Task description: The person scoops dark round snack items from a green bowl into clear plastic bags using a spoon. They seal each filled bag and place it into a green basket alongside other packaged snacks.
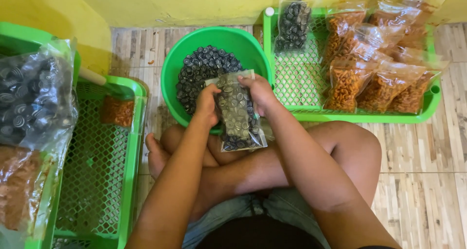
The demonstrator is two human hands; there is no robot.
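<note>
though half-filled, clear bag [237, 114] between both hands [233, 99], over green basin [171, 79]

Clear snack bags [237, 112] — trays, lap

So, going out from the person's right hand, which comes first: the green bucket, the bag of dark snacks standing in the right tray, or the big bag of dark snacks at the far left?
From the right hand:
1. Green bucket, directly beneath and beyond it.
2. Standing bag of dark snacks, up and right, in the tray's back corner.
3. Big bag of dark snacks, far across on the left.
</note>
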